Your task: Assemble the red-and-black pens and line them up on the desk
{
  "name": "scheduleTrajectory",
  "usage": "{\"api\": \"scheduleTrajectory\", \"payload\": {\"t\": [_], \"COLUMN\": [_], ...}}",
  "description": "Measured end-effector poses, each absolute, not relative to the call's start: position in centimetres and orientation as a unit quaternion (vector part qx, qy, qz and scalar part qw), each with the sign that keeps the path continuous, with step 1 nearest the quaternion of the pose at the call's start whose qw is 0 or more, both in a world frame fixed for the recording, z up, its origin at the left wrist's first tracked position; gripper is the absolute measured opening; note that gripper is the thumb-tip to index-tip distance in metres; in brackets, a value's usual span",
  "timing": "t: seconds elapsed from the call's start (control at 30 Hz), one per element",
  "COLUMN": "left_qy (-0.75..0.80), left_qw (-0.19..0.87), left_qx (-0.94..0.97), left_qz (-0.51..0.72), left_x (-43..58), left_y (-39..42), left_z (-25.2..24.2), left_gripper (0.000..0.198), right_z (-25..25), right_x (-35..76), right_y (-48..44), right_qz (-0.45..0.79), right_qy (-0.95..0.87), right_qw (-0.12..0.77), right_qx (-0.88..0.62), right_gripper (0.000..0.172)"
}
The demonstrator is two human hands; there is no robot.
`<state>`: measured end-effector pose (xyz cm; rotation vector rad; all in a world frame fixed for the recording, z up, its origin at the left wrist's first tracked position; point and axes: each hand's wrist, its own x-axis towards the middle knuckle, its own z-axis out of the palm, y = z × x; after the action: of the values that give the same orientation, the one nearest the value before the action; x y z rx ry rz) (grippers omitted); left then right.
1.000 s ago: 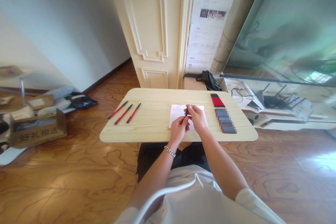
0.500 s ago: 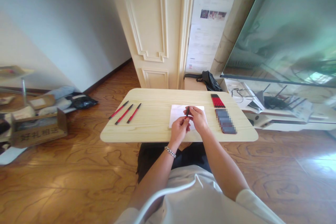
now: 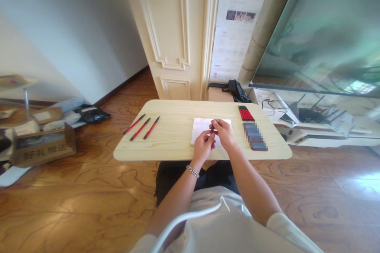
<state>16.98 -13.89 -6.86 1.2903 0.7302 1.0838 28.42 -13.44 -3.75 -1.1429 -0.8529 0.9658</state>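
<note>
A cream panelled door frame (image 3: 175, 35) rises ahead, with a glass panel (image 3: 320, 35) to its right, and a patterned brown wooden floor (image 3: 74, 205) spreads below. A cardboard box (image 3: 41, 149) sits among clutter at the far left. In front of the seated person lies a pale wood-grain tabletop with rounded corners (image 3: 172, 111).

Three slim red-and-black pens (image 3: 139, 129) lie side by side and spaced apart at the table's left. At its right, a tight bundle of red-and-black pens (image 3: 246, 113) lies packed together, and beside it sits a stack of dark rectangular items (image 3: 255, 136), too blurred to identify. So three pens are laid out singly, while the bundle and stack remain grouped.

Between these groups lies a white paper sheet (image 3: 204, 126). Above it, the left hand (image 3: 203, 146), with a silver chain bracelet (image 3: 192, 172) at its wrist, and the right hand (image 3: 224, 134) meet closely. Their fingers close together around a small dark-and-red slim object (image 3: 212, 127), which shows only at its tip; the rest is hidden by the fingers.
</note>
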Motion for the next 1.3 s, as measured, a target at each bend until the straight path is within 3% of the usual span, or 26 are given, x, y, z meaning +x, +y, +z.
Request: {"api": "scheduleTrajectory", "payload": {"t": [0.67, 1.07, 1.3], "left_qy": [0.317, 0.318, 0.318], "left_qw": [0.604, 0.605, 0.615], "left_qx": [0.563, 0.566, 0.552], "left_qz": [0.467, 0.461, 0.465], "left_x": [16.9, 16.9, 16.9], "left_y": [-13.9, -13.9, -14.0], "left_z": [-7.0, -6.9, -7.0], "left_gripper": [0.046, 0.047, 0.044], "right_z": [-4.4, -2.0, 0.2], "right_x": [29.2, 30.1, 32.1], "right_y": [-13.4, -12.8, -11.1], "right_qz": [0.41, 0.405, 0.349], "right_qy": [-0.391, -0.399, -0.358], "right_qw": [0.638, 0.618, 0.696], "right_qx": [-0.522, -0.543, -0.516], "right_gripper": [0.042, 0.036, 0.039]}}
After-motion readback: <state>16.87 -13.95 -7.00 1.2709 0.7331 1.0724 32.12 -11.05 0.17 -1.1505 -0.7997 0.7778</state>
